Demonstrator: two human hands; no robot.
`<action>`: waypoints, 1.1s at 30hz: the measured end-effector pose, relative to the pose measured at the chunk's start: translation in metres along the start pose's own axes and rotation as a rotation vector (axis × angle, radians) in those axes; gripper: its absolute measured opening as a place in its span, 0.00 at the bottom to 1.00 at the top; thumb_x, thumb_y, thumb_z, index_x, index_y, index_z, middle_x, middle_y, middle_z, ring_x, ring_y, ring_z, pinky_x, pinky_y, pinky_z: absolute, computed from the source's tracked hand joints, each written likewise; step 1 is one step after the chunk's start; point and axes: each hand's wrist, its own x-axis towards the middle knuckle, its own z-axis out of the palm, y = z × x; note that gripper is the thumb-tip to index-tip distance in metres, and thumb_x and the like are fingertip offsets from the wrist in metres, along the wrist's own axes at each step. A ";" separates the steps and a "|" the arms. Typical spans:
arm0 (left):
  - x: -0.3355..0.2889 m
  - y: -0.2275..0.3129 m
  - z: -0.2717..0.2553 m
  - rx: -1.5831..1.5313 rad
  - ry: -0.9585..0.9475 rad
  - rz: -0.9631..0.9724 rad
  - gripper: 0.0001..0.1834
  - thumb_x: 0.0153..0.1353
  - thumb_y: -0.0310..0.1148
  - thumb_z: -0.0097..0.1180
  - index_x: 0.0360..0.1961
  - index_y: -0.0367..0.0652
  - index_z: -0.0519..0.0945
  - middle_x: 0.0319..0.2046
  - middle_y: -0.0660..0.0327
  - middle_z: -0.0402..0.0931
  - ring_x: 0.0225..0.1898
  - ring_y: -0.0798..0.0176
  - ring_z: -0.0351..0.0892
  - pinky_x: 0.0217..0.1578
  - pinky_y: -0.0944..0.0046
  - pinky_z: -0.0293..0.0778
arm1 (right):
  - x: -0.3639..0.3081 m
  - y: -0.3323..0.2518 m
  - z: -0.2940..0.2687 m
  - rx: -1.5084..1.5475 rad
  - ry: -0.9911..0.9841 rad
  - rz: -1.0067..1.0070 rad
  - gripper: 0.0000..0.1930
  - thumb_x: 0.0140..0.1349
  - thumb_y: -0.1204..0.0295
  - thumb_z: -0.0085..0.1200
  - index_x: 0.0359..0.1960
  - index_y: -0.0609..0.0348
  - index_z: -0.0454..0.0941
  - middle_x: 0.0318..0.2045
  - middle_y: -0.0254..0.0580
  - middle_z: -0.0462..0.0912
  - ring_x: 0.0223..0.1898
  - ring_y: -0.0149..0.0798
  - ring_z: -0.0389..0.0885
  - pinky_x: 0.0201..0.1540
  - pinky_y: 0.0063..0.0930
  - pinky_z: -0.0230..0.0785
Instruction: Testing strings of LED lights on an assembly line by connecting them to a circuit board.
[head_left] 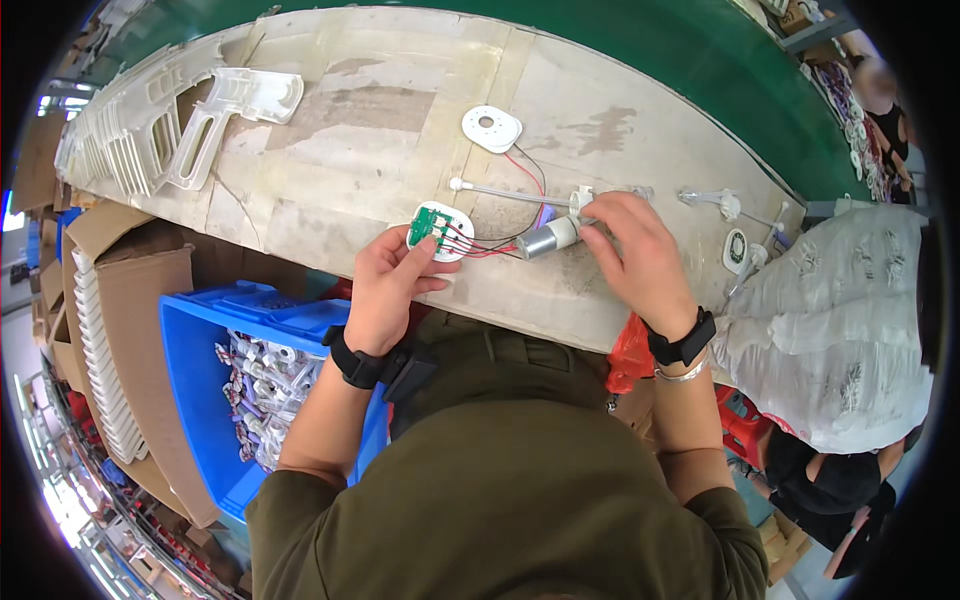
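My left hand [393,285] pinches a green circuit board [428,226] seated on a small white rounded plate [462,222], thumb on top. Red and black wires lead from the board to a silver cylindrical motor [537,243] with a white plastic end. My right hand [645,250] has its thumb and fingers closed around that white end; the fingertips partly cover it. Further wires run up to a second white rounded plate [491,129] with a hole, lying on the table. Just beyond the motor, a thin tube [510,192] with a white knob lies beside a white fitting.
Nested white plastic shells [125,150] and a loose shell half [240,100] occupy the table's far left. Similar wired parts [730,205] lie at right, by a large translucent bag [830,330]. A blue crate [190,400] of bagged parts stands below left, beside a cardboard box [150,350].
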 end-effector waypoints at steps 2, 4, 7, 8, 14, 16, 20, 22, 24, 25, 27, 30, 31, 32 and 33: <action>0.000 0.000 0.001 -0.001 0.003 -0.010 0.13 0.59 0.30 0.48 0.43 0.33 0.70 0.34 0.57 0.77 0.33 0.66 0.79 0.28 0.74 0.73 | -0.001 0.000 0.002 -0.010 -0.016 0.014 0.11 0.48 0.77 0.56 0.35 0.62 0.73 0.36 0.45 0.74 0.39 0.46 0.73 0.40 0.32 0.67; 0.000 -0.001 0.000 -0.010 0.000 -0.007 0.13 0.59 0.30 0.48 0.43 0.33 0.70 0.34 0.57 0.77 0.33 0.66 0.79 0.28 0.73 0.73 | 0.000 0.000 0.006 -0.014 -0.050 -0.012 0.14 0.46 0.76 0.57 0.37 0.61 0.72 0.39 0.45 0.72 0.42 0.47 0.71 0.42 0.33 0.66; 0.000 -0.001 -0.001 -0.020 -0.002 0.000 0.13 0.59 0.31 0.48 0.43 0.34 0.70 0.35 0.57 0.77 0.33 0.66 0.79 0.28 0.73 0.73 | 0.001 0.000 0.009 -0.034 -0.076 -0.019 0.17 0.45 0.75 0.59 0.39 0.59 0.72 0.42 0.46 0.71 0.44 0.48 0.69 0.45 0.34 0.64; 0.000 -0.001 -0.001 -0.019 -0.001 0.003 0.13 0.60 0.31 0.47 0.43 0.34 0.70 0.35 0.57 0.77 0.33 0.66 0.79 0.28 0.73 0.73 | 0.001 0.000 0.009 -0.034 -0.077 -0.017 0.17 0.45 0.75 0.59 0.39 0.59 0.72 0.42 0.46 0.71 0.44 0.48 0.69 0.45 0.34 0.64; 0.000 0.000 0.001 -0.011 0.017 -0.004 0.14 0.61 0.34 0.45 0.43 0.35 0.70 0.35 0.58 0.76 0.34 0.66 0.78 0.27 0.73 0.72 | -0.001 0.001 0.011 -0.080 -0.109 -0.034 0.19 0.44 0.73 0.59 0.41 0.59 0.72 0.43 0.47 0.70 0.45 0.49 0.69 0.47 0.35 0.63; 0.001 0.000 0.000 -0.008 0.019 -0.005 0.14 0.61 0.34 0.45 0.44 0.35 0.70 0.35 0.58 0.76 0.34 0.66 0.78 0.27 0.73 0.72 | 0.000 0.000 0.012 -0.095 -0.106 -0.027 0.19 0.44 0.73 0.59 0.41 0.59 0.72 0.44 0.47 0.70 0.46 0.49 0.69 0.47 0.35 0.63; 0.001 0.001 0.001 -0.010 0.026 -0.003 0.13 0.61 0.33 0.45 0.43 0.36 0.70 0.34 0.59 0.76 0.33 0.67 0.78 0.26 0.73 0.71 | -0.001 0.000 0.014 -0.087 -0.105 -0.025 0.19 0.44 0.73 0.59 0.41 0.58 0.72 0.45 0.46 0.70 0.46 0.49 0.69 0.47 0.35 0.63; 0.001 0.004 0.003 -0.009 0.031 -0.007 0.12 0.61 0.33 0.44 0.42 0.36 0.70 0.34 0.59 0.76 0.33 0.67 0.78 0.26 0.73 0.71 | -0.001 0.001 0.014 -0.104 -0.099 -0.015 0.19 0.45 0.74 0.59 0.41 0.58 0.73 0.45 0.47 0.70 0.46 0.49 0.69 0.47 0.35 0.63; 0.001 0.003 0.003 -0.008 0.033 -0.010 0.11 0.61 0.32 0.44 0.41 0.36 0.71 0.33 0.59 0.76 0.32 0.67 0.78 0.26 0.73 0.71 | -0.001 0.001 0.015 -0.107 -0.106 -0.009 0.19 0.45 0.74 0.59 0.41 0.58 0.73 0.45 0.47 0.70 0.46 0.49 0.69 0.47 0.35 0.63; 0.001 0.002 0.003 -0.005 0.035 -0.010 0.11 0.61 0.32 0.44 0.40 0.37 0.71 0.33 0.59 0.77 0.32 0.67 0.78 0.26 0.73 0.71 | -0.001 0.001 0.015 -0.112 -0.110 -0.002 0.19 0.45 0.74 0.59 0.41 0.58 0.73 0.45 0.47 0.70 0.46 0.49 0.69 0.48 0.35 0.63; 0.002 0.002 0.003 -0.004 0.037 -0.011 0.11 0.61 0.32 0.44 0.40 0.37 0.71 0.33 0.59 0.77 0.32 0.67 0.78 0.26 0.73 0.71 | -0.002 0.001 0.015 -0.113 -0.106 -0.008 0.19 0.45 0.74 0.59 0.41 0.58 0.73 0.45 0.47 0.70 0.47 0.49 0.69 0.48 0.35 0.63; 0.002 0.002 0.002 -0.010 0.049 -0.031 0.11 0.61 0.33 0.45 0.40 0.37 0.71 0.32 0.59 0.77 0.31 0.67 0.78 0.25 0.73 0.71 | -0.001 0.001 0.015 -0.113 -0.104 -0.012 0.19 0.45 0.74 0.59 0.41 0.58 0.72 0.45 0.47 0.70 0.47 0.49 0.69 0.48 0.35 0.63; 0.002 0.001 0.002 -0.014 0.054 -0.028 0.11 0.61 0.33 0.45 0.40 0.37 0.71 0.32 0.59 0.77 0.31 0.67 0.78 0.25 0.73 0.71 | -0.001 0.000 0.015 -0.113 -0.105 -0.011 0.19 0.45 0.73 0.59 0.41 0.58 0.72 0.46 0.47 0.70 0.47 0.49 0.69 0.48 0.35 0.63; 0.002 0.001 0.002 -0.017 0.059 -0.025 0.12 0.61 0.34 0.45 0.40 0.37 0.71 0.32 0.59 0.76 0.31 0.67 0.78 0.25 0.73 0.71 | -0.001 0.000 0.015 -0.113 -0.105 -0.010 0.19 0.45 0.73 0.59 0.41 0.58 0.72 0.46 0.47 0.70 0.47 0.49 0.69 0.48 0.35 0.63; 0.002 0.001 0.002 -0.018 0.058 -0.026 0.12 0.61 0.34 0.45 0.40 0.37 0.71 0.32 0.59 0.76 0.31 0.67 0.78 0.25 0.73 0.71 | -0.001 0.000 0.015 -0.117 -0.107 -0.009 0.19 0.45 0.73 0.59 0.41 0.58 0.72 0.46 0.47 0.70 0.47 0.49 0.69 0.48 0.35 0.63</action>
